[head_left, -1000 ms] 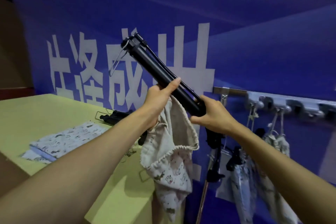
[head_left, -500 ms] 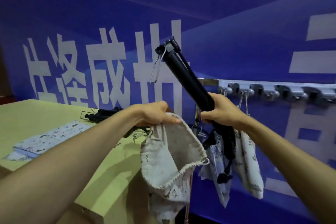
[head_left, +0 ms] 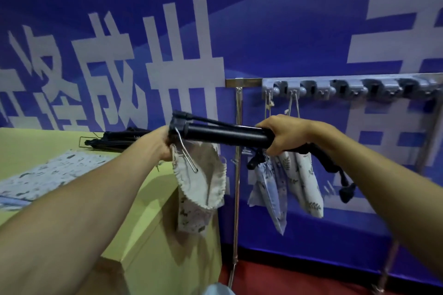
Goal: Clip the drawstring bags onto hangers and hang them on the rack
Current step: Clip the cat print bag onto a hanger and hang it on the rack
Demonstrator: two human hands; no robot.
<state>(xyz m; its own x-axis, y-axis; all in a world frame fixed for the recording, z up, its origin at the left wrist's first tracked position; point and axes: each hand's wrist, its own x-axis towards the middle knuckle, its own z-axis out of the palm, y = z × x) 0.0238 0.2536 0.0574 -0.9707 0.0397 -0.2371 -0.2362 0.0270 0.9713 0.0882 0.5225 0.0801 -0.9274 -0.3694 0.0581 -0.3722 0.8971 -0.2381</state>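
A black tube-shaped hanger [head_left: 225,135] lies nearly level between my hands at chest height. My right hand [head_left: 285,134] grips its right end, past which black straps dangle. My left hand [head_left: 161,145] is closed at the hanger's left end, on the top edge of a beige printed drawstring bag [head_left: 201,187] that hangs open-mouthed below a silver wire clip [head_left: 185,155]. Two more patterned bags [head_left: 287,182] hang by their cords from the grey rack [head_left: 347,90] on the wall behind my right hand.
A yellow-green table [head_left: 43,148] stands at the left with flat printed bags [head_left: 55,175] and spare black hangers [head_left: 119,137] on it. A metal rack post [head_left: 237,175] runs down to the red floor. A blue banner covers the wall.
The hanger has swung down from pointing steeply up-left to nearly level. My left hand and the bag have come up to its clip end. My view turned right, toward the rack.
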